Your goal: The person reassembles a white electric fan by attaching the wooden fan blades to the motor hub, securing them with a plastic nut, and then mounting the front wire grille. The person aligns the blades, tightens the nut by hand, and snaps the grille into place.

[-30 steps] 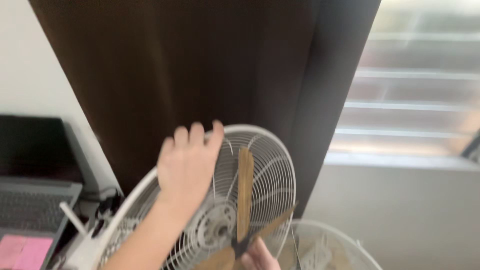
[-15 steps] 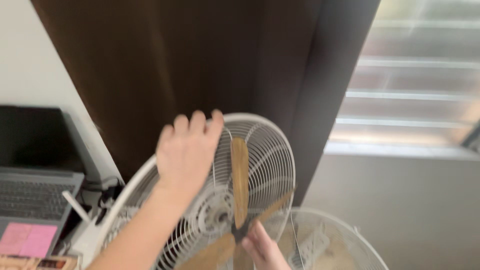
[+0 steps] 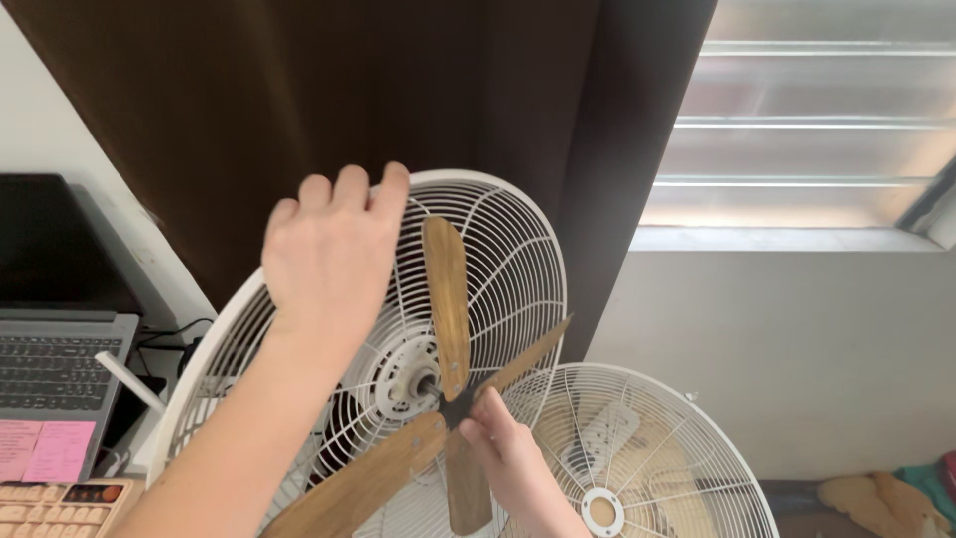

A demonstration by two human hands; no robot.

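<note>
head view, close, looking down forward

A dark brown curtain [image 3: 398,110] hangs at centre. Right of it, a louvred window [image 3: 807,120] lets in daylight above a pale wall [image 3: 797,359]. Left of it sits an open laptop [image 3: 55,329].

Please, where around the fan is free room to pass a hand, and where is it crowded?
Free: between the white wire rear grille and the grey wall, above the detached front grille. Crowded: at the hub, where the right hand pinches the brown wooden blades, and left, by the grey laptop. The left hand grips the rim.
</note>
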